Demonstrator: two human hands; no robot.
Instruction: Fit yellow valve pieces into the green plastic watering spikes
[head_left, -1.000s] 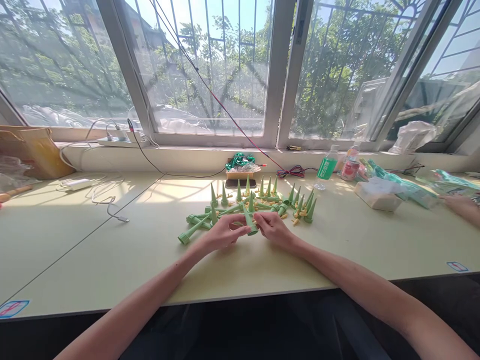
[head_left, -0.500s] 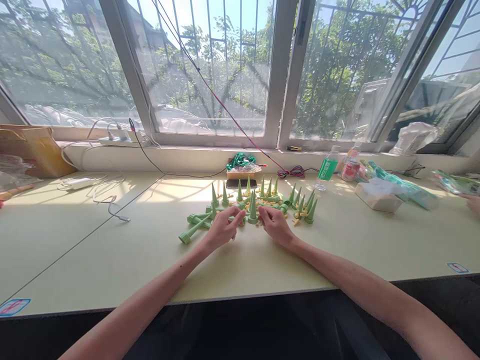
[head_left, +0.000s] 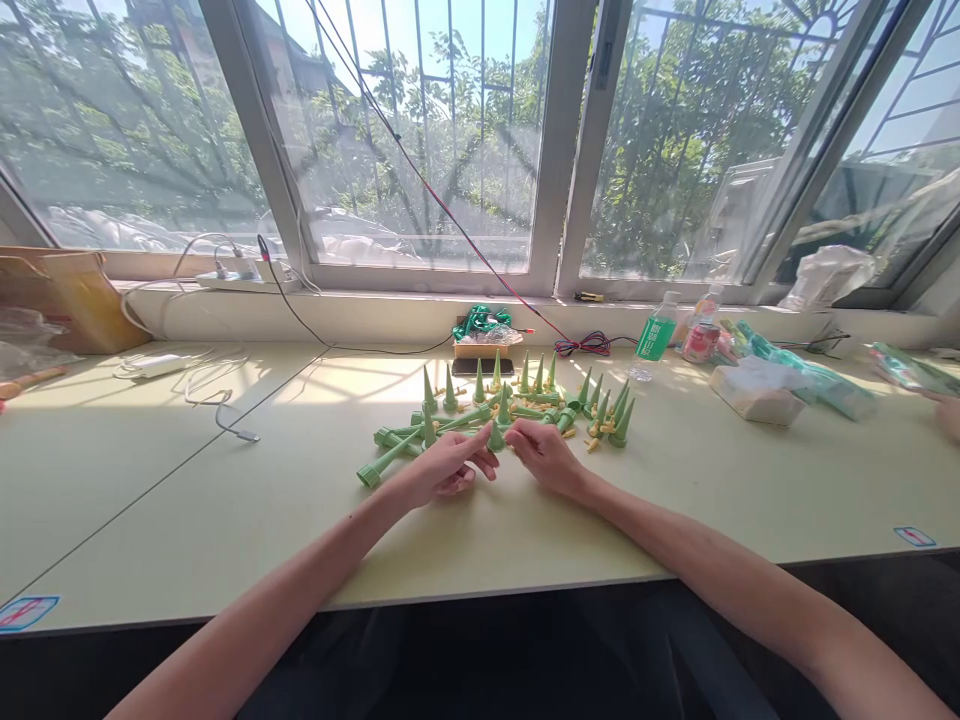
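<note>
My left hand is just above the table with its index finger stretched along a green plastic spike and its other fingers loosely bent below; the spike appears pinched there, point up. Close beside it, my right hand is closed, thumb and index fingertips together near the spike; what they hold, if anything, is too small to make out. Behind both hands several green spikes stand upright in an arc. Other green spikes lie on their sides at the left, with small yellow pieces scattered among them.
A dark phone and a small box with green material lie behind the spikes. To the right are a bottle, a can and a tissue pack. White cables lie left. Another person's hand shows at the right edge.
My left hand has turned and lowered slightly, its index finger now stretched out. A green spike now shows between my hands, in front of another spike. My right hand has shifted slightly left.
</note>
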